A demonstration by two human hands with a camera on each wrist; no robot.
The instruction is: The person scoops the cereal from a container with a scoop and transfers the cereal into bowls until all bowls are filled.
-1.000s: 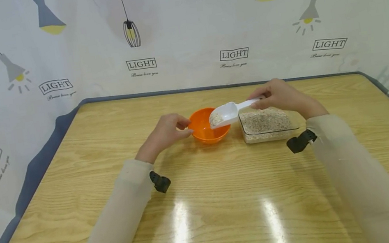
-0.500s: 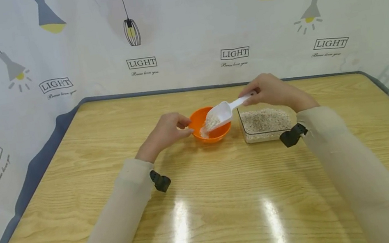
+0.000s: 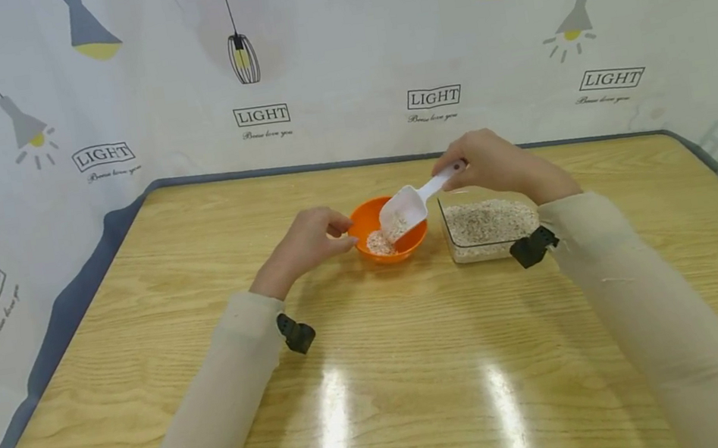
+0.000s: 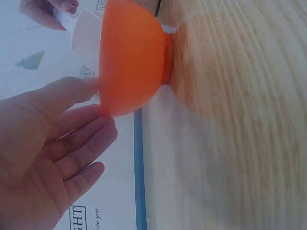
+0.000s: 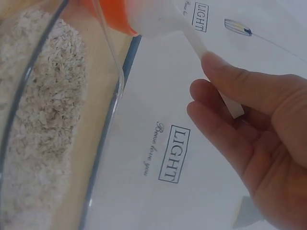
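Observation:
My left hand (image 3: 308, 240) pinches the left rim of an orange bowl (image 3: 363, 217) between thumb and forefinger, while the other fingers stay free below in the left wrist view. With my right hand (image 3: 491, 162) I grip the handle of a white scoop (image 3: 407, 203), which shows between thumb and fingers in the right wrist view. The scoop tilts steeply down to the left, its mouth inside the bowl. Pale oat flakes (image 3: 378, 243) lie in the bowl, and some still cling in the scoop. From the left wrist, the bowl's outer wall (image 4: 132, 62) hides its contents.
A clear glass container (image 3: 472, 257) of oat flakes (image 5: 48, 100) stands just right of the bowl, under my right forearm. Both rest on a wooden table (image 3: 394, 372). A printed cloth backdrop (image 3: 336, 59) rises behind the table's far edge.
My right hand has moved left and tipped the scoop more steeply over the bowl. Oat flakes have slid from the scoop into the bowl. My left hand has stayed at the rim.

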